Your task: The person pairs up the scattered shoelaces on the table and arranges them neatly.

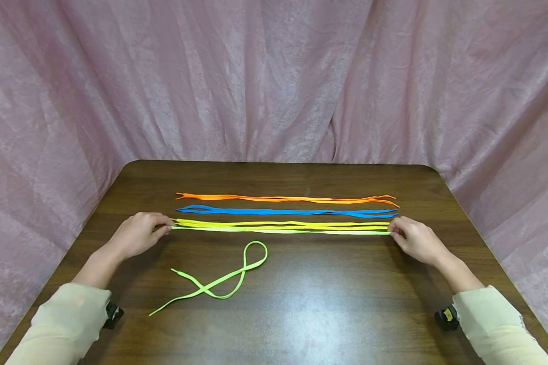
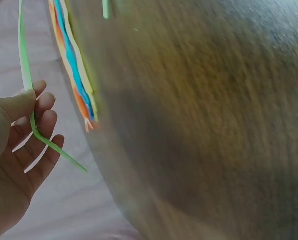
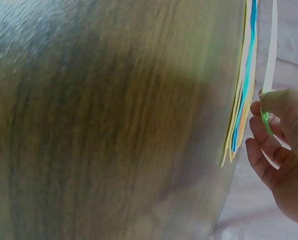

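Note:
A pale green shoelace (image 1: 342, 233) is stretched straight between both hands. My left hand (image 1: 141, 233) pinches it near one end between thumb and index finger; in the left wrist view a short tail of the lace (image 2: 59, 150) hangs past the fingers. On the other side my right hand (image 1: 413, 238) pinches the opposite end, its tip (image 3: 267, 125) poking out below the thumb. Just beyond the held lace lie yellow shoelaces (image 1: 242, 223), laid out lengthwise. Nearer to me, a second green shoelace (image 1: 224, 278) lies loosely looped and crossed over itself.
Blue shoelaces (image 1: 278, 212) and orange shoelaces (image 1: 237, 197) lie in parallel rows farther back on the brown wooden table (image 1: 370, 314). Pink curtains (image 1: 274, 76) hang behind the table and along both sides.

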{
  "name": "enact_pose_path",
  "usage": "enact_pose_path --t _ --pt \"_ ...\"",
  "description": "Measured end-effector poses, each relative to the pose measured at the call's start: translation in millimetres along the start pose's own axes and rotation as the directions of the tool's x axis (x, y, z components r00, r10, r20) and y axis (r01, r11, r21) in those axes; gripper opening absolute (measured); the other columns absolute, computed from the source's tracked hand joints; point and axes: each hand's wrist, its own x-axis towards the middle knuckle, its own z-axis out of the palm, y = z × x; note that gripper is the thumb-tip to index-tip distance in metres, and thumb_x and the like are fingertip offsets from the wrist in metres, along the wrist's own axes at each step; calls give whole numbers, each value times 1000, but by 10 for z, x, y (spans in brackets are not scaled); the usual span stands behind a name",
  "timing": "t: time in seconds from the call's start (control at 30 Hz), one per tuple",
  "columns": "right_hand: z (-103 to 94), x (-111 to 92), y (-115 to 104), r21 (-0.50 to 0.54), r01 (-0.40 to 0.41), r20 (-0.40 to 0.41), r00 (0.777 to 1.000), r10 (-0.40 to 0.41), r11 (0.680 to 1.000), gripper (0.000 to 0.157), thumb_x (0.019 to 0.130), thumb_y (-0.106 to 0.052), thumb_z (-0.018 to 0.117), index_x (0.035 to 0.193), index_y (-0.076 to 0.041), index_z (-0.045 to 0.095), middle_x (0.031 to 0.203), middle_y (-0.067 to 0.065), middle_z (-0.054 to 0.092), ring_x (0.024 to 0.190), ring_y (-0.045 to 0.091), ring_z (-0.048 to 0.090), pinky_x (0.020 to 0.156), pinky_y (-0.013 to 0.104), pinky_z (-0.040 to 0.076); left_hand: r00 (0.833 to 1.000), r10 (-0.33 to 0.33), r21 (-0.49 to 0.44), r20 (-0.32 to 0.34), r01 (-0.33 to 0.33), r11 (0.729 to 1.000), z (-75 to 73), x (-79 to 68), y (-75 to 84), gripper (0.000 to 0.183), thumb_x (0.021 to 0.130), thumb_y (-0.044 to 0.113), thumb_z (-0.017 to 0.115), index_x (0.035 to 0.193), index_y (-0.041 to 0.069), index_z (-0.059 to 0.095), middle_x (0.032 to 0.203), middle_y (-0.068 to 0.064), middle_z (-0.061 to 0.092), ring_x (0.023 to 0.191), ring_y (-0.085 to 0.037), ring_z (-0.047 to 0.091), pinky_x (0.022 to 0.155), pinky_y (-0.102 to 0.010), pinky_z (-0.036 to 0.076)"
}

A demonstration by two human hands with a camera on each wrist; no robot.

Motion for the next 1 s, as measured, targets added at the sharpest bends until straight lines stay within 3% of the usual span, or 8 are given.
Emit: enact_pose_path --t 0.37,0.57,1.0 --pt "23 -60 92 8 -25 16 1000 25 1000 19 74 4 66 82 -12 61 73 -7 53 63 4 45 52 27 39 992 -86 -16 94 87 996 97 -36 -180 15 85 7 61 94 11 71 92 -7 69 81 -25 64 68 -47 48" --pt "35 -92 166 -4 -43 22 999 43 999 18 74 3 65 81 -12 59 73 -7 53 64 6 47 53 28 40 990 -117 3 82 117 993 183 -54 -271 6 83 16 66 86 15 71 89 -4 69 82 -30 64 68 -51 47" --pt "43 -203 261 -9 -61 15 998 61 998 20 71 3 65 76 -15 57 71 -9 50 65 5 46 54 27 39 993 -105 12 58 104 994 283 -105 -283 11 77 11 70 80 22 70 74 8 60 67 -12 56 58 -38 44"
